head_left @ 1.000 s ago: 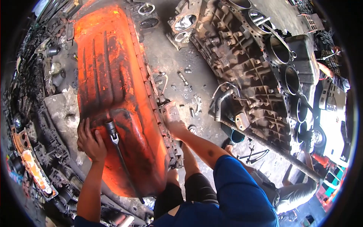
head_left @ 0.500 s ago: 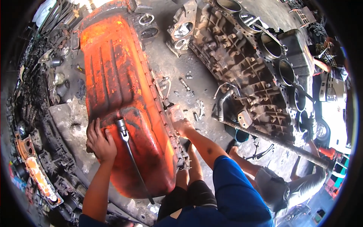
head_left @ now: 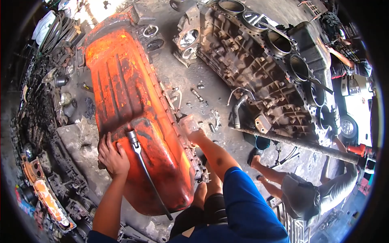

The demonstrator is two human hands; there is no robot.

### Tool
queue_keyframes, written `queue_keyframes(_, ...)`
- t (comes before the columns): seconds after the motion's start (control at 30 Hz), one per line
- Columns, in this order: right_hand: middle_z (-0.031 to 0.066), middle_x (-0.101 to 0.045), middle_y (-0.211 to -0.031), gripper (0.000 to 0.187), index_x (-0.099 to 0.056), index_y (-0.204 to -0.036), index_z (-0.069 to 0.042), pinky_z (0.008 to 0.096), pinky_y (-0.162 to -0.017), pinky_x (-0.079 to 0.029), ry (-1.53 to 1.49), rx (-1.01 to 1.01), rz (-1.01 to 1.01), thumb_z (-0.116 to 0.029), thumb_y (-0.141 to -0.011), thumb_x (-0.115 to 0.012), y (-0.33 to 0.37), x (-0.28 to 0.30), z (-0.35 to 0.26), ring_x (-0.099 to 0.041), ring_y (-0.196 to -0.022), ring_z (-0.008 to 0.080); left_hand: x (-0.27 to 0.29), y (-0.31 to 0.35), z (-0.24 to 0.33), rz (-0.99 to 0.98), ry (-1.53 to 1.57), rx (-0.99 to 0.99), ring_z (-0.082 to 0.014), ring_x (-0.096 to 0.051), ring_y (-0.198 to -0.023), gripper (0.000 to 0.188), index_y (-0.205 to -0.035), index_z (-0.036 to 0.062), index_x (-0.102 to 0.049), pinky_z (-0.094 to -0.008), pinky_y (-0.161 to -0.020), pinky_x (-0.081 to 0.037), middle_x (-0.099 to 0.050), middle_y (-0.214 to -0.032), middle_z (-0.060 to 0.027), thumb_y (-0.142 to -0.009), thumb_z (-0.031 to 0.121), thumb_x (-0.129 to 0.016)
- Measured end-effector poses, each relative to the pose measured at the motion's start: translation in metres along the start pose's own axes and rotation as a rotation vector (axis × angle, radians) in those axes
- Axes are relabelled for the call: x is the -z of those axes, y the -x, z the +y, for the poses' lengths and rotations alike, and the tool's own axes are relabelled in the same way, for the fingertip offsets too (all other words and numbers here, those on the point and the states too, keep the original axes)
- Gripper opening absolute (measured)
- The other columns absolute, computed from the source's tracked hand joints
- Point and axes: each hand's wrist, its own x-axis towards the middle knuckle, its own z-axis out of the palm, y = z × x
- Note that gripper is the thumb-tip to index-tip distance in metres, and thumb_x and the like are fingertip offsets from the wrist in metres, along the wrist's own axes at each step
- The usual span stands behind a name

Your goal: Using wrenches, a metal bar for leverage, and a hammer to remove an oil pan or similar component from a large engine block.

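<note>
In front of me lies a large orange-red engine oil pan (head_left: pixel 121 89), its painted underside worn and sooty. My left hand (head_left: pixel 114 156) rests on its left side, fingers spread and holding nothing. A socket wrench with a long thin handle (head_left: pixel 144 166) lies across the pan's near end, beside my left fingers; neither hand touches it. My right hand (head_left: pixel 195 135) is at the pan's right flange, next to a reddish flat block (head_left: pixel 188 124). Its fingers are partly hidden, and I cannot make out whether they grip anything.
A big rusty engine block (head_left: pixel 255 77) with open cylinder bores stands to the right, a long metal bar (head_left: pixel 298 146) at its near end. Small fittings (head_left: pixel 197 95) lie between block and pan. A co-worker (head_left: pixel 302 194) bends at the lower right. Scrap parts (head_left: pixel 44 133) line the left.
The whole view has shifted slightly. Both my hands keep their places on the pan, and the wrench still lies on top. The co-worker's bent body appears a little farther right.
</note>
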Motion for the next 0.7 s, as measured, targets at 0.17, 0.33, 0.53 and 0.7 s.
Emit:
queue_keyframes(0.17, -0.0005, -0.07, -0.103, 0.039, -0.059, -0.12, -0.013, 0.0411, -0.1, -0.037, 0.283, 0.175, -0.081, -0.025, -0.083, -0.06, 0.025, 0.035, -0.063, -0.062, -0.107, 0.0189, 0.013, 0.01, -0.035, 0.022, -0.101, 0.035, -0.0285, -0.038, -0.132, 0.049, -0.14, 0.014, -0.041, -0.047, -0.103, -0.03, -0.044, -0.141, -0.009, -0.094, 0.029, -0.045)
queue_keyframes(0.33, -0.0033, -0.067, -0.086, 0.013, -0.068, -0.087, -0.017, 0.0364, -0.098, -0.037, 0.373, 0.207, 0.345, -0.019, -0.078, -0.059, 0.052, 0.016, -0.05, -0.063, -0.096, 0.0139, 0.008, 0.007, -0.025, 0.043, -0.075, 0.02, -0.0277, -0.04, -0.131, 0.047, -0.14, 0.0152, -0.042, -0.0466, -0.101, -0.03, -0.046, -0.14, -0.0091, -0.096, 0.03, -0.042)
queue_keyframes(0.53, 0.0137, -0.064, -0.12, 0.076, -0.011, -0.153, -0.017, 0.0526, -0.113, -0.019, 0.0, 0.002, 0.009, -0.009, -0.088, -0.05, 0.034, 0.025, -0.07, -0.067, -0.099, 0.025, 0.007, 0.008, -0.028, 0.035, -0.056, 0.029, -0.0291, -0.038, -0.132, 0.049, -0.139, 0.0136, -0.042, -0.0472, -0.103, -0.03, -0.044, -0.14, -0.0097, -0.092, 0.027, -0.047)
queue_keyframes(0.7, 0.0155, -0.068, -0.109, 0.095, -0.003, -0.153, -0.016, 0.0498, -0.105, -0.032, 0.067, 0.009, -0.141, -0.012, -0.08, -0.063, 0.019, 0.041, -0.065, -0.068, -0.097, 0.0286, 0.008, 0.009, -0.026, 0.024, -0.074, 0.029, -0.0287, -0.038, -0.132, 0.048, -0.139, 0.0138, -0.042, -0.0471, -0.103, -0.03, -0.044, -0.14, -0.0095, -0.093, 0.028, -0.047)
